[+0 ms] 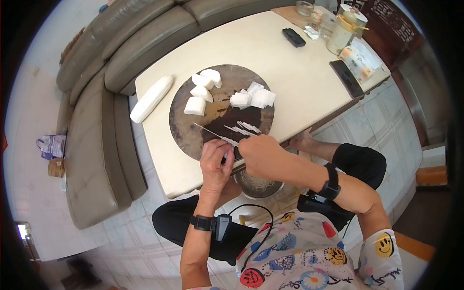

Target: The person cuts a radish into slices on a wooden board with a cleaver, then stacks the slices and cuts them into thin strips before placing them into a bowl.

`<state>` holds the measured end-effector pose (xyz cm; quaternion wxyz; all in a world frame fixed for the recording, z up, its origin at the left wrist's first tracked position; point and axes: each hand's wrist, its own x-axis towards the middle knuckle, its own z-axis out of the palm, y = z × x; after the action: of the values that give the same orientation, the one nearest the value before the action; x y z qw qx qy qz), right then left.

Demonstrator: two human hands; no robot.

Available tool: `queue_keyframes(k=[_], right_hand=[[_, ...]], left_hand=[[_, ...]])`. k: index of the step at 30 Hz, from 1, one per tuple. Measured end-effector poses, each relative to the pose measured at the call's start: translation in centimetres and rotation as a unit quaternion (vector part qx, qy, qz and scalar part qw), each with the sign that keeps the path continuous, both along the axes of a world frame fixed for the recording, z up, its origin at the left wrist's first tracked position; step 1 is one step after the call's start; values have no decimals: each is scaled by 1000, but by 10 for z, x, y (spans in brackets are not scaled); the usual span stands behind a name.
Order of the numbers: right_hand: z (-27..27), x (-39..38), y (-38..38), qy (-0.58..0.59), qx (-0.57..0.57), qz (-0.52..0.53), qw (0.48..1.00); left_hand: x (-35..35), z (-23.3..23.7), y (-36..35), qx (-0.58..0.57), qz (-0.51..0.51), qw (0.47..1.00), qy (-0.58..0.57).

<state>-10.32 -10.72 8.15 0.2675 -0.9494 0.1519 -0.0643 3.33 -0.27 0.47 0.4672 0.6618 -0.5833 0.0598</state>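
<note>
My right hand [263, 153] is closed round the handle of a knife, most of which it covers. The knife's thin blade [209, 130] points to the upper left over the near part of a round dark chopping board [186, 133]. Beside the blade, my left hand [215, 157] curls its fingers over white radish slices that are mostly hidden. Cut radish strips [244, 128] lie just beyond the knife. Farther up the board are thin radish slices [261, 97] at right and several thick radish chunks [195, 105] at left.
A long peeled radish [152, 99] lies on the cream table [164, 159], left of the board. Below the table edge stands a metal bowl [261, 188] with white shreds. Phone [346, 79], black object [294, 37], tissue pack [360, 60] and jug [340, 36] occupy the far right.
</note>
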Motion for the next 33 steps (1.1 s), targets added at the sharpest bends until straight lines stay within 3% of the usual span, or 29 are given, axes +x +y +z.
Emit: queue_keyframes(k=[6, 15, 24, 26, 33], right_hand=[[-3, 4, -6, -27, 5, -22, 999], [5, -13, -1, 51, 16, -10, 999], [-6, 7, -6, -47, 37, -33, 998], [-5, -1, -10, 8, 30, -27, 999], [1, -17, -2, 35, 23, -10, 999]], left_hand=[[0, -2, 0, -11, 5, 1000, -1], [1, -1, -1, -14, 1, 1000, -1], [0, 0, 2, -12, -7, 1000, -13], [0, -1, 2, -15, -7, 1000, -19], [1, -2, 2, -19, -5, 1000, -20]])
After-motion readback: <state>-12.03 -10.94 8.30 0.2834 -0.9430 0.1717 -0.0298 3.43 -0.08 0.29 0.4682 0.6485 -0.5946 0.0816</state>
